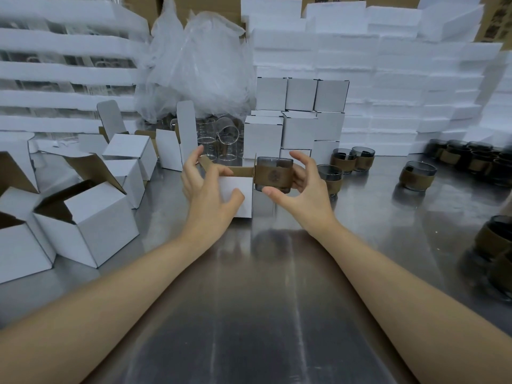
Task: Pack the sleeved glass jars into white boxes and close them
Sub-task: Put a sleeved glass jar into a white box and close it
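Steel table bare in front. Left hand steadies the open white box, fingers on its flap. Right hand, part-closed, pinches the sleeved glass jar at the box mouth. Judged fragile, slick; grip the cardboard sleeve. Closed boxes stacked behind.

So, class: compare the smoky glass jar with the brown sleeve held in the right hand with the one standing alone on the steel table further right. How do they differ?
The held smoky glass jar lies on its side in the right hand, at the mouth of the white box steadied by the left hand. The lone jar stands upright on the steel table, untouched, mouth up. Both are dark glass with brown sleeves.
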{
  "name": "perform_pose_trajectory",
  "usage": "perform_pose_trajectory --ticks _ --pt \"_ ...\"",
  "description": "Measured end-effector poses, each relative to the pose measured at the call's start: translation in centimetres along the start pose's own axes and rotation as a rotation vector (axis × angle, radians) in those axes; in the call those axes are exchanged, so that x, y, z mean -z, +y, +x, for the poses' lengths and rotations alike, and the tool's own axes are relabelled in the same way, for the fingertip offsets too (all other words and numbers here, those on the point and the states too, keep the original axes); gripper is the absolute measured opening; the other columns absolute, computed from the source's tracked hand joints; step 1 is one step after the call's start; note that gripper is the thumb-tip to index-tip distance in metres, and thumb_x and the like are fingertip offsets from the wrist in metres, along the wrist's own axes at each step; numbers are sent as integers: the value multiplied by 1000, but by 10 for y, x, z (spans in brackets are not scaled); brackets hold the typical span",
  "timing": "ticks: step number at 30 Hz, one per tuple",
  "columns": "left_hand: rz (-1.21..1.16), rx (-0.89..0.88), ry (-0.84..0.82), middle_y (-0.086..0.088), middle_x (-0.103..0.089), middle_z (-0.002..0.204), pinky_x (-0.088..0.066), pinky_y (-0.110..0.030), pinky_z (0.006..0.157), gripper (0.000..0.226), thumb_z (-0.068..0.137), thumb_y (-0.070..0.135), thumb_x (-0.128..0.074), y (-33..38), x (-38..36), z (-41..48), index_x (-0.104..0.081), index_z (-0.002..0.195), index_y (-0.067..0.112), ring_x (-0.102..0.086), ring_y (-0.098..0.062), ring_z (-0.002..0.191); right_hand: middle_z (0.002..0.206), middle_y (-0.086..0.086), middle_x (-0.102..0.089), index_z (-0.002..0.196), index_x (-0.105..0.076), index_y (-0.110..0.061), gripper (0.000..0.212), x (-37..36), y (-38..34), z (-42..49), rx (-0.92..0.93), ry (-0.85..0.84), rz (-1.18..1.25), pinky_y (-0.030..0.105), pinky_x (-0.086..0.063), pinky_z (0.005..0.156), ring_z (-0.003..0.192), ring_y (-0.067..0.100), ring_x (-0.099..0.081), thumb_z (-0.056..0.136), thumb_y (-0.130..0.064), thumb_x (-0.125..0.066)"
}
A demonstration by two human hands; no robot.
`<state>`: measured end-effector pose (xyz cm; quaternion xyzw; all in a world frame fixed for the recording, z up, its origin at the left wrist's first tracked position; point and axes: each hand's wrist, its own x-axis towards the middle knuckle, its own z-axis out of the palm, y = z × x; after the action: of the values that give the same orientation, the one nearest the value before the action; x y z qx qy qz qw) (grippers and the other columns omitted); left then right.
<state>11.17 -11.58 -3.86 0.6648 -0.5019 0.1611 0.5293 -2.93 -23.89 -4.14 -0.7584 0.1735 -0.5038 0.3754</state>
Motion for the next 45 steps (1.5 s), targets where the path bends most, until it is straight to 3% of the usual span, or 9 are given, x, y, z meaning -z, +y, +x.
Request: perform_pose_trajectory --ticks 4,8,14,19,24,30,34,42,45 --pt "114 -141 45 -13 -27 149 -13 -36 110 36 73 6 -67 7 3 -2 -57 108 8 -22 -30 139 118 -6 -65 130 -42 -26 78 0 -1 -1 44 1 -35 12 -45 91 105 -1 -61 66 -30 -87" --pt "195 -367 6 -10 -44 140 -18 -50 109 43 69 6 -65 12 5 -4 -60 111 9 -28 -25 136 121 -20 -55 130 -42 -29 77 -1 -5 -2 115 53 -100 18 -49 91 107 -1 -58 65 -39 -83" --pt "312 -601 -88 2 -58 131 -16 -51 111 49 73 11 -63 16 0 -8 -62 121 12 -41 -18 130 125 -8 -51 135 -39 -28 75 -1 -5 -1 182 148 -140 25 -50 87 108 6 -53 70 -43 -74" --pt "393 -650 -140 -2 -52 139 -16 -53 112 57 74 12 -59 14 -1 -8 -57 131 13 -38 -22 134 129 -8 -48 139 -35 -27 76 1 -3 -1 183 171 -150 12 -42 89 111 0 -49 74 -39 -73" --pt "391 -621 -135 -8 -49 142 -14 -50 114 58 74 14 -56 13 0 -7 -55 132 7 -34 -23 137 135 -4 -42 146 -28 -22 87 3 -1 0 270 112 -202 17 -43 95 120 11 -48 75 -31 -78" --pt "371 -509 -141 -9 -50 140 -14 -50 114 62 74 14 -59 10 2 -6 -51 134 2 -29 -21 138 128 11 -48 139 -41 -1 76 3 0 5 378 163 -353 13 -44 86 103 7 -47 74 -8 -79" --pt "402 -506 -157 -12 -48 141 -15 -49 115 64 74 15 -59 12 1 -6 -48 135 -2 -29 -23 138 126 15 -51 135 -48 -1 72 4 -2 5 458 204 -455 38 -49 95 116 24 -49 73 -14 -82" --pt "409 -486 -168 -15 -46 142 -14 -46 115 65 72 14 -60 14 1 -7 -47 134 -4 -27 -23 138 125 15 -50 133 -50 -1 69 4 -3 4 470 185 -425 41 -50 93 116 20 -47 73 -12 -82" --pt "420 -488 -184 -14 -43 145 -16 -48 115 68 73 13 -60 15 1 -8 -44 137 -3 -25 -24 139 121 6 -48 128 -52 -1 66 3 -4 4 421 195 -314 32 -50 90 110 19 -51 70 -9 -84"
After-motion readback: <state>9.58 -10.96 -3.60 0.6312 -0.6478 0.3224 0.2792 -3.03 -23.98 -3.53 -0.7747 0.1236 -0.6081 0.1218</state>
